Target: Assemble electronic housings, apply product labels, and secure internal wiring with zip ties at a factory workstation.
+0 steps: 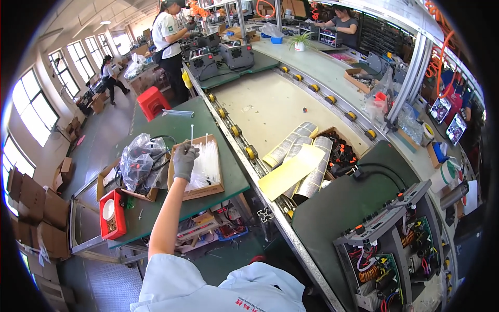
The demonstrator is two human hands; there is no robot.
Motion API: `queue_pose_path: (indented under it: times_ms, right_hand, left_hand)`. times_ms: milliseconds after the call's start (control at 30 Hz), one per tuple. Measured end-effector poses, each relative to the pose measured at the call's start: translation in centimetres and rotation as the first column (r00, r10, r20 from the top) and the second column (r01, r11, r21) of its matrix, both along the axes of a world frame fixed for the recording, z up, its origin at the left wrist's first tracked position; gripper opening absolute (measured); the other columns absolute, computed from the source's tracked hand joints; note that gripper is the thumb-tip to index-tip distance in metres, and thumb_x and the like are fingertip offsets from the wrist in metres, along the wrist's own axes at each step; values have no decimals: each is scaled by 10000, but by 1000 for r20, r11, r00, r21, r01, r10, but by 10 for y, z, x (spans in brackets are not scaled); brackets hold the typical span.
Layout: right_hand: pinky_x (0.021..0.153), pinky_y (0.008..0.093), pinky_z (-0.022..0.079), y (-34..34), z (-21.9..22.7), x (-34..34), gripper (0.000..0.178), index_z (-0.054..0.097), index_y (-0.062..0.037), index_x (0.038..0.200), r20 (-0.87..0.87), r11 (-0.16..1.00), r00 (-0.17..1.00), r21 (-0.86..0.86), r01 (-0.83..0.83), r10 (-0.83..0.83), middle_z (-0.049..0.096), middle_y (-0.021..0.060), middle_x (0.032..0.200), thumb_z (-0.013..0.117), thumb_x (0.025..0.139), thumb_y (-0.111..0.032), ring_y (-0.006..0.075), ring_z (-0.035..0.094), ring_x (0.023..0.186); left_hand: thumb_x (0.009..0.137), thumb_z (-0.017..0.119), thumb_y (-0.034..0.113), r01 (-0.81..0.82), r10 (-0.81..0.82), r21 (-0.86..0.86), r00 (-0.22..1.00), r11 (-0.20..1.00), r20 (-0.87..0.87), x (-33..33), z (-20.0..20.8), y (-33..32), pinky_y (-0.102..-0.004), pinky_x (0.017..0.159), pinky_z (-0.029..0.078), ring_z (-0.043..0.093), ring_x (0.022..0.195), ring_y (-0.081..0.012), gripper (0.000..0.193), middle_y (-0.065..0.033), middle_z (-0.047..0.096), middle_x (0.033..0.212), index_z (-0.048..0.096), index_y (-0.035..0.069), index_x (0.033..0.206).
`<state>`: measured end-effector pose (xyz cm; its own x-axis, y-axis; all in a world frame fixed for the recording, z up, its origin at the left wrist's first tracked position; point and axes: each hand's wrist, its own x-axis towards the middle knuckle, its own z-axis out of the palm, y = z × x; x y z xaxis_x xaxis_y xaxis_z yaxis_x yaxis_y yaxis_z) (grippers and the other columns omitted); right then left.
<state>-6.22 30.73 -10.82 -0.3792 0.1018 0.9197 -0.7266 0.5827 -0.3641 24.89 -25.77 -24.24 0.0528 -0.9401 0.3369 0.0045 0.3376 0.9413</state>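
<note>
My left hand (185, 162), in a grey glove, is over a cardboard box (221, 179) of white cable ties (207, 162) on the green side table. Its fingers are closed in a pinch. One white cable tie (192, 130) stands upright from the fingertips, above the others. Beside the hand is an open carton (152, 196) with a clear plastic bag (139, 164) of dark parts. A red tray (104, 229) with a white roll and small brass-coloured parts sits nearer me. My right hand is outside the picture.
A roller conveyor (236, 131) runs along the table's right side. On it lie rolled printed sheets, a yellow sheet (291, 171) and a box of black parts (340, 151). Opened machine units (377, 260) stand at near right. Several people work farther off; a red stool (152, 103) stands beyond the table.
</note>
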Motion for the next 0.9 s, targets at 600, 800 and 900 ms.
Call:
queue_pose_path:
  times_ms: [600, 800, 900]
  right_hand:
    - [695, 344, 461, -22, -20, 14, 245, 580, 18, 822, 304, 891, 840, -87, -445, 449, 589, 140, 777, 495, 764, -204, 250, 574, 755]
    - [631, 261, 476, -102, 0, 34, 344, 581, -49, 1112, 806, 599, 229, -184, -780, 546, 574, 78, 847, 617, 780, -131, 162, 594, 728]
    - [707, 253, 412, -95, -2, 32, 344, 598, -7, 1087, 849, 619, 136, -253, -744, 510, 564, 71, 844, 598, 781, -162, 146, 536, 767]
  left_hand:
    - [823, 653, 275, 513, -514, 44, 846, 857, 141, -136, 113, 130, -242, 674, 446, 527, 704, -80, 310, 5, 598, 775, 646, 0, 965]
    - [789, 663, 374, 912, -906, 408, 199, 32, -373, -186, 88, 295, -227, 511, 392, 509, 577, -98, 367, -24, 541, 621, 602, 13, 821]
    - [817, 651, 326, 904, -935, 415, 57, -100, -349, -199, 73, 314, -231, 526, 398, 496, 587, -80, 308, -13, 546, 650, 603, 22, 804]
